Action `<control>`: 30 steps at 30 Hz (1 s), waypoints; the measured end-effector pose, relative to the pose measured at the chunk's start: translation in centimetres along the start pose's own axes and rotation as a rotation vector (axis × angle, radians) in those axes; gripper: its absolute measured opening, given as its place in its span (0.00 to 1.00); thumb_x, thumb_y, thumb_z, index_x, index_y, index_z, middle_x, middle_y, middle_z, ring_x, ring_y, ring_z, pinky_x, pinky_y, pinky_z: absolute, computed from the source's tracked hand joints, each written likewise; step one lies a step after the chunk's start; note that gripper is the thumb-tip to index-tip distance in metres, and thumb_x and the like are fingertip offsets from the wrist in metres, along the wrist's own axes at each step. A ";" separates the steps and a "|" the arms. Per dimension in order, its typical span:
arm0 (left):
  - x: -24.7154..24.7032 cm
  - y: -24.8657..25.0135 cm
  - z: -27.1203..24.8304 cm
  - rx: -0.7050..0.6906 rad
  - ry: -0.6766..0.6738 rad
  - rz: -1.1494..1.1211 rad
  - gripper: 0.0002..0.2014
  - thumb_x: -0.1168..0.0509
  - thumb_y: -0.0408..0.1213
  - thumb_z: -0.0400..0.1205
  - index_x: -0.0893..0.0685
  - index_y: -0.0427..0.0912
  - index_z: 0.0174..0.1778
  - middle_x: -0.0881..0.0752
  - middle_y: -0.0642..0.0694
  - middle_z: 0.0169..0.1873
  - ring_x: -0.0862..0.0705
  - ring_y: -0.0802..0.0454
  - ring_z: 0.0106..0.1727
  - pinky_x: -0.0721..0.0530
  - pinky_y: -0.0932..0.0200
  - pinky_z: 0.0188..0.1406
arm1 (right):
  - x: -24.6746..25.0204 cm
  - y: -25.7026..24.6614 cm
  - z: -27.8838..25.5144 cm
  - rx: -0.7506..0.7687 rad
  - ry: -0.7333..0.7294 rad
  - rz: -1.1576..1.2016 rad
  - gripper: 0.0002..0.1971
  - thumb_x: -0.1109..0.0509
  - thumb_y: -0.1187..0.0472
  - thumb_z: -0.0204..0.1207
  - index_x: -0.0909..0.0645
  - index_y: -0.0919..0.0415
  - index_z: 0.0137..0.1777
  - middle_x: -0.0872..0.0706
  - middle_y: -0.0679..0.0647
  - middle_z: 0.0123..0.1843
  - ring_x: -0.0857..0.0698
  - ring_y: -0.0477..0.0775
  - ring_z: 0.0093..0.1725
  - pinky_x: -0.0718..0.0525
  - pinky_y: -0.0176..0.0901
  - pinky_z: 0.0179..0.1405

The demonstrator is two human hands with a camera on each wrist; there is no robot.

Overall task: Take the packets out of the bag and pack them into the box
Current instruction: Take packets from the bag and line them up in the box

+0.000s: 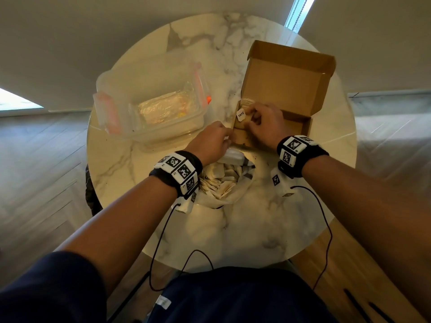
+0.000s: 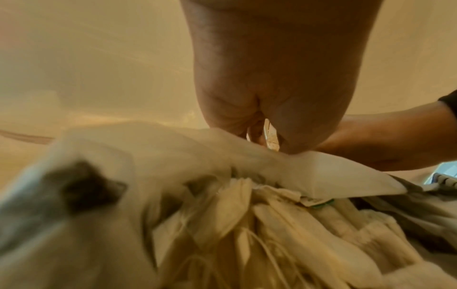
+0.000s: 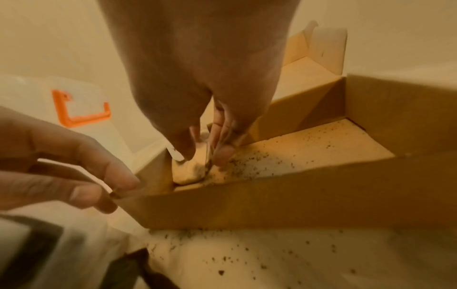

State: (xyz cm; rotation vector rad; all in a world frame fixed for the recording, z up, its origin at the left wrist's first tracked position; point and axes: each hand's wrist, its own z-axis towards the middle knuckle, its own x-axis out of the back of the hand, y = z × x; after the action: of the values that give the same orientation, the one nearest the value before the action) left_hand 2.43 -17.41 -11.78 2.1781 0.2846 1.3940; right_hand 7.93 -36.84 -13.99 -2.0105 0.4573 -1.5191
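R hand (image 3: pixel 205 148) pinches tea bags (image 3: pixel 191 172) into cardboard box (image 1: pixel 293 89) corner; L hand (image 3: pixel 61 172) pinches box wall. Risk: squeezing too hard tears bags, more tea dust spills on table (image 1: pixel 245 229).

Packets (image 1: pixel 242 117) in open box (image 1: pixel 310 89)

A home, seen from my seat at a round marble-topped table (image 1: pixel 149 231): herringbone wood floor (image 1: pixel 46 173), plain pale walls (image 1: pixel 93 38), a window strip with a bead chain (image 1: pixel 297 10), and a clear plastic food container (image 1: pixel 149 106).
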 end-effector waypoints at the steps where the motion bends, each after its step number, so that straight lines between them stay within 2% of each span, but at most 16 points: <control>1: 0.1 0.0 -0.2 -0.008 0.020 -0.011 0.12 0.37 0.39 0.86 0.14 0.45 0.64 0.20 0.43 0.57 0.19 0.46 0.56 0.24 0.58 0.52 | 0.3 0.0 -0.2 0.000 -0.010 0.008 0.12 0.27 0.59 0.78 0.17 0.53 0.62 0.22 0.52 0.58 0.22 0.50 0.56 0.19 0.42 0.54; 6: 1.0 0.0 -2.3 -0.082 0.119 -0.085 0.11 0.36 0.42 0.85 0.15 0.49 0.61 0.19 0.49 0.54 0.18 0.52 0.54 0.18 0.52 0.56 | 1.8 -1.2 -1.6 0.086 -0.046 0.066 0.04 0.30 0.58 0.80 0.15 0.51 0.53 0.16 0.48 0.52 0.17 0.47 0.52 0.14 0.46 0.56; 10: 1.8 0.0 -4.7 -0.110 0.202 -0.121 0.07 0.35 0.42 0.85 0.14 0.50 0.56 0.19 0.52 0.50 0.19 0.57 0.50 0.19 0.56 0.53 | 2.2 -3.1 -4.5 0.223 -0.142 0.095 0.03 0.29 0.58 0.81 0.14 0.52 0.52 0.13 0.45 0.49 0.17 0.43 0.48 0.16 0.39 0.49; 13: 1.8 -0.3 -6.8 -0.132 0.188 -0.126 0.07 0.35 0.41 0.85 0.13 0.49 0.56 0.17 0.51 0.48 0.19 0.59 0.47 0.18 0.58 0.50 | 1.5 -3.9 -6.6 0.286 -0.225 0.089 0.05 0.30 0.57 0.82 0.14 0.51 0.54 0.13 0.43 0.48 0.17 0.39 0.46 0.21 0.31 0.43; 16: 1.1 -0.8 -8.7 -0.140 0.115 -0.116 0.09 0.34 0.37 0.83 0.14 0.49 0.58 0.16 0.52 0.48 0.18 0.55 0.48 0.18 0.58 0.49 | 0.4 -4.2 -8.4 0.313 -0.296 0.134 0.05 0.31 0.59 0.83 0.14 0.53 0.54 0.13 0.46 0.45 0.17 0.42 0.44 0.19 0.35 0.42; 19: -0.1 -1.5 -9.8 -0.083 0.037 -0.081 0.19 0.33 0.28 0.77 0.14 0.47 0.64 0.20 0.53 0.52 0.19 0.53 0.54 0.24 0.64 0.52 | -0.6 -4.1 -9.8 0.265 -0.366 0.125 0.06 0.32 0.60 0.83 0.14 0.54 0.55 0.12 0.48 0.45 0.15 0.45 0.44 0.17 0.37 0.43; 21: -0.9 -1.9 -10.0 -0.082 0.047 -0.068 0.24 0.35 0.24 0.76 0.15 0.46 0.67 0.19 0.48 0.58 0.19 0.51 0.57 0.23 0.63 0.56 | -1.0 -4.0 -10.4 0.263 -0.349 0.101 0.06 0.31 0.62 0.83 0.13 0.56 0.55 0.11 0.49 0.46 0.15 0.46 0.45 0.18 0.33 0.44; 24: -1.6 -1.9 -9.9 -0.071 0.094 -0.063 0.24 0.35 0.24 0.77 0.15 0.46 0.67 0.18 0.44 0.61 0.18 0.47 0.60 0.20 0.55 0.61 | -1.5 -3.8 -10.7 0.256 -0.326 0.122 0.06 0.30 0.64 0.82 0.12 0.57 0.54 0.11 0.48 0.47 0.15 0.43 0.46 0.18 0.29 0.45; 30: -1.5 -2.1 -9.7 -0.055 0.051 0.019 0.24 0.36 0.22 0.77 0.14 0.46 0.67 0.18 0.44 0.64 0.19 0.45 0.65 0.22 0.54 0.64 | -1.9 -3.4 -11.0 0.256 -0.322 0.125 0.06 0.30 0.65 0.81 0.12 0.57 0.53 0.11 0.46 0.47 0.14 0.42 0.47 0.16 0.32 0.49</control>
State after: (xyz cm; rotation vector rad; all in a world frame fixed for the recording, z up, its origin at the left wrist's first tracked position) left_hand -6.64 -13.26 -10.92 2.1081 0.2419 1.4526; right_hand -3.32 -35.65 -11.20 -1.9360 0.2384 -1.0921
